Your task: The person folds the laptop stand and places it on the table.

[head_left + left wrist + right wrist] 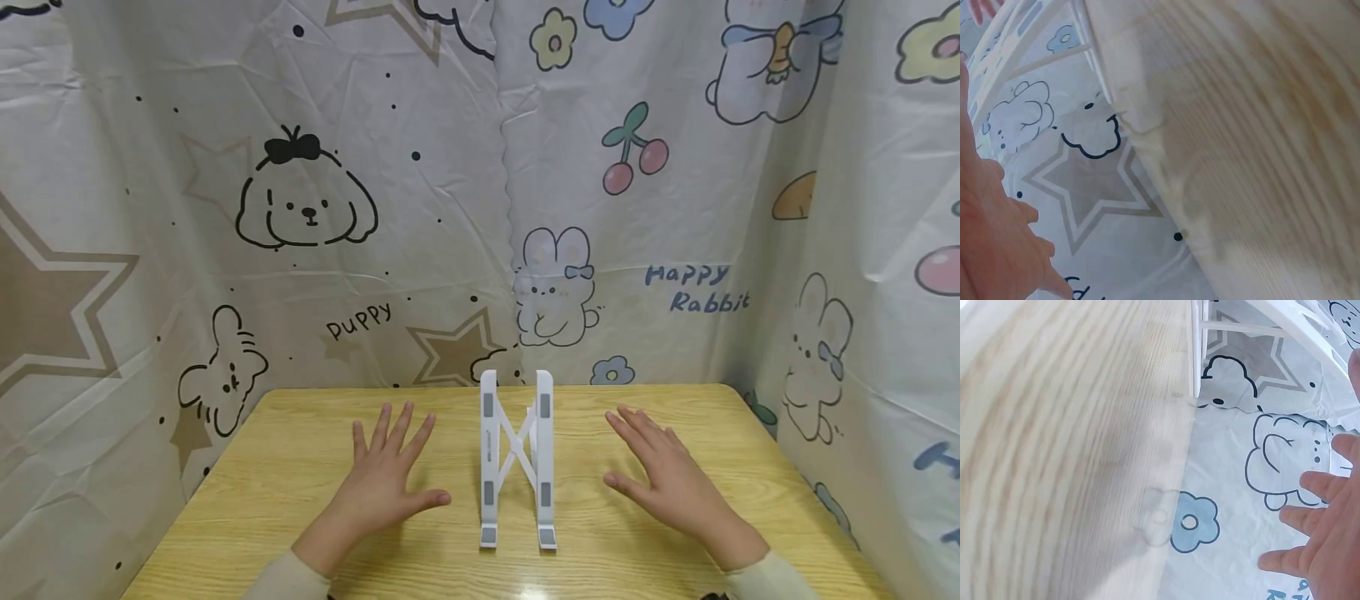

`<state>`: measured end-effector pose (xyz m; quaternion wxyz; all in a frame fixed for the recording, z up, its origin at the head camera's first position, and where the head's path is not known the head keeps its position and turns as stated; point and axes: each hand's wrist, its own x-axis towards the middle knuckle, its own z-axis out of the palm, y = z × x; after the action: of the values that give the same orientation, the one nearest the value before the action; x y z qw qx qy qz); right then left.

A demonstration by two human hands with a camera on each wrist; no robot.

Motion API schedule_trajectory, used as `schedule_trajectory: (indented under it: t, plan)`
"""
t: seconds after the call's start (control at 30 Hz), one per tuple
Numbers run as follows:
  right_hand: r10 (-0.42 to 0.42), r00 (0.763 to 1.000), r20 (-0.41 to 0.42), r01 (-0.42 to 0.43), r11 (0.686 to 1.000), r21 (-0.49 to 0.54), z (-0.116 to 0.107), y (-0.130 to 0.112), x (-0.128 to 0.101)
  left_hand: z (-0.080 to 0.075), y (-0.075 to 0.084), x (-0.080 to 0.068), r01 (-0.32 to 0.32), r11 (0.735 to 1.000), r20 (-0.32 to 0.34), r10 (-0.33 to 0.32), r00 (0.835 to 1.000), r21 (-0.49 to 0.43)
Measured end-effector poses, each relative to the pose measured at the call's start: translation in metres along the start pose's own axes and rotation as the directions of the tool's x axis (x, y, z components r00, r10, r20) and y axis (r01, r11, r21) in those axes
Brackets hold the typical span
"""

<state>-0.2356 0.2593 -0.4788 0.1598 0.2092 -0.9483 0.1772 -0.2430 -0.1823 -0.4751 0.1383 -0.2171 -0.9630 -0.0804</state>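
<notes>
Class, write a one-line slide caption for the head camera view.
Two open hands, left hand and right hand, rest flat on a wooden table either side of a white folding stand.

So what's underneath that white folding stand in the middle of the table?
The white folding stand lies flat on the light wooden table. Bare wood shows through its crossed struts; the strips under its rails are covered.

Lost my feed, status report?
Left hand and right hand open, flat on table. White folding stand between them, untouched. Nothing in the way.
</notes>
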Motion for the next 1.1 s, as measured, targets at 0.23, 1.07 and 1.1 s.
schedule_trajectory:
  t: [0.23,1.07,1.1]
  plan:
    - [0.013,1.000,-0.016,-0.011,0.994,0.110,0.003,-0.006,0.001,-0.001,0.010,0.008,0.017,0.985,0.001,-0.017,1.000,-0.171]
    - [0.132,0.986,0.107,-0.168,0.669,0.724,0.022,-0.026,0.010,0.010,0.038,0.020,0.184,0.511,0.128,-0.143,0.981,-0.840]
    - [0.128,0.986,0.107,-0.165,0.650,0.741,0.022,-0.026,0.011,0.011,0.038,0.021,0.188,0.479,0.135,-0.144,0.980,-0.857]
